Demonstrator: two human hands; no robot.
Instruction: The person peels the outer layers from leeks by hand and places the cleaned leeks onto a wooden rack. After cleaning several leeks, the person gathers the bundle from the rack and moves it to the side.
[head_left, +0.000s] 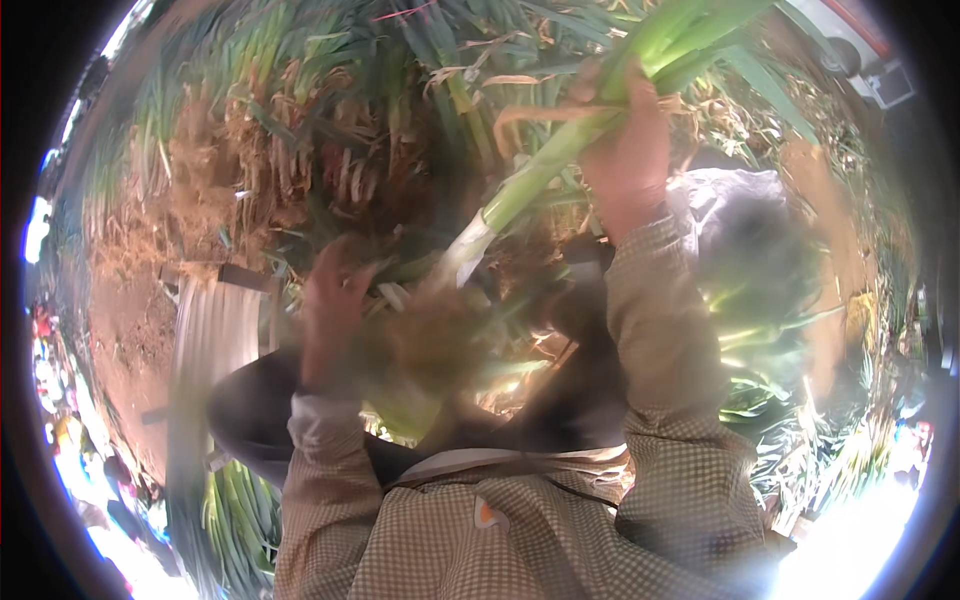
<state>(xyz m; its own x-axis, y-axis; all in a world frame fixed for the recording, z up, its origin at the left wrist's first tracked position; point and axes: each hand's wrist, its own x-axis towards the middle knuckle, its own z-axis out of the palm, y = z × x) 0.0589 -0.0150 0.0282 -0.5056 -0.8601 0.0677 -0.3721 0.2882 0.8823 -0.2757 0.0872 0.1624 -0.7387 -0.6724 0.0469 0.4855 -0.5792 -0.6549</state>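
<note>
My right hand (630, 160) is wrapped round the green upper stalk of a long leek (530, 185). The leek slants down to the left, its pale root end over my lap, and its broad leaves fan out past my hand at the top. A dry, tan leaf hangs off the stalk beside my grip. Left of the root end is my left hand (335, 305), somewhat blurred. Its thumb and fingers look bent and apart, with nothing I can make out between them. Below the leek's end, the area over my lap is blurred.
Piled leeks with soil-covered roots (260, 150) spread across the far left. A pale ribbed board or bench (215, 325) stands at my left, with more leeks (240, 510) below it. At right lie a whitish sack (735, 215), loose leaves (755, 390) and dry litter. Part of a vehicle (850, 50) shows top right.
</note>
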